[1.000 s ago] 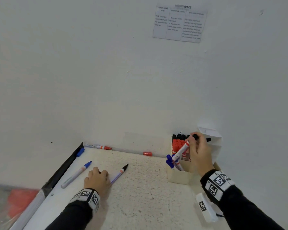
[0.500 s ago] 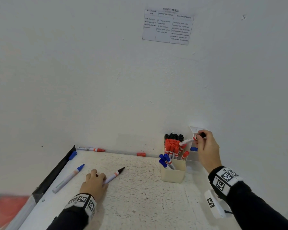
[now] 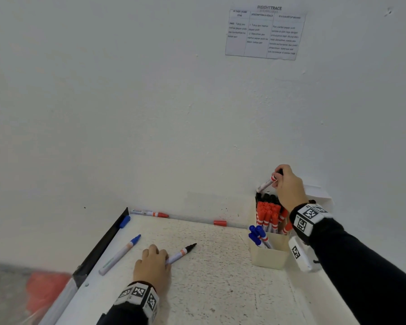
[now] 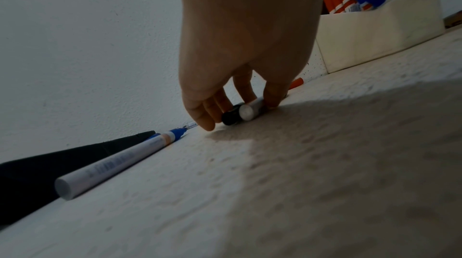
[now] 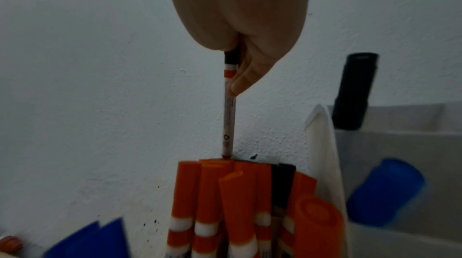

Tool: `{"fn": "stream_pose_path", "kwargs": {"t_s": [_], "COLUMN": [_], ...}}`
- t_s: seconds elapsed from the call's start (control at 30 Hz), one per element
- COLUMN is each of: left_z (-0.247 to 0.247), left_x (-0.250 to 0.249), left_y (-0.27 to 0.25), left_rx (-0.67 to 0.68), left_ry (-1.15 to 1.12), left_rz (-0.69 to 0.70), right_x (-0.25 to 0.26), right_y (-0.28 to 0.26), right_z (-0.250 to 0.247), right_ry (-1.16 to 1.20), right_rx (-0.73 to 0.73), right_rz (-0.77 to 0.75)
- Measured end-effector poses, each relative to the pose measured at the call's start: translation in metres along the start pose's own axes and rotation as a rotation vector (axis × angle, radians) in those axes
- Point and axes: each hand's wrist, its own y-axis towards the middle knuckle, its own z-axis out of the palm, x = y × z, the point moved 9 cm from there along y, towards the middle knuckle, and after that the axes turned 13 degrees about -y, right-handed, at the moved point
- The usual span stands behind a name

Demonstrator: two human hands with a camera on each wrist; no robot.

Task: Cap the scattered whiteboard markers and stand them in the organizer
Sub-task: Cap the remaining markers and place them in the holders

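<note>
My right hand (image 3: 277,177) pinches the cap end of a black-capped marker (image 3: 266,184), which hangs barrel-down over the black markers at the back of the cream organizer (image 3: 270,258). In the right wrist view the hand (image 5: 237,68) holds this marker (image 5: 229,112) just above the orange caps. My left hand (image 3: 155,257) lies on the table, its fingers curled round an uncapped black marker (image 3: 182,252). Seen from the left wrist, the left hand (image 4: 240,104) holds the marker's barrel end (image 4: 250,111), with a black cap (image 4: 230,117) beside it.
An uncapped blue marker (image 3: 120,256) lies left of my left hand, its blue cap (image 3: 124,222) by the black board edge (image 3: 101,249). An uncapped red marker (image 3: 150,213) and a red cap (image 3: 220,223) lie along the wall. A white box (image 5: 400,143) beside the organizer holds loose caps.
My right hand has carried the capped marker from the organizer's front up and back toward the wall, over the black markers. The left hand has stayed on the uncapped black marker.
</note>
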Motion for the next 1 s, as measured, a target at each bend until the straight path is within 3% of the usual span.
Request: {"fn": "stream_pose_path", "kwargs": {"t_s": [0.23,0.6,0.77,1.0], "left_z": [-0.003,0.001,0.003,0.003], "left_x": [0.001,0.003,0.003,0.004], "left_y": [-0.001,0.001,0.002,0.004], "left_rx": [-0.057,-0.040,-0.012,-0.008], "left_ry": [0.018,-0.055,-0.053,-0.076], "left_rz": [-0.014,-0.048,-0.051,-0.061], "right_x": [0.012,-0.002,-0.002,-0.009], "right_y": [0.010,0.010,-0.005,0.001], "right_z": [0.004,0.017,0.037,0.057], "right_ry": [-0.026,-0.148,-0.272,-0.172], "right_rx": [0.010,0.037,0.255,0.270], "right_rz": [-0.051,0.031,0.050,0.087]}}
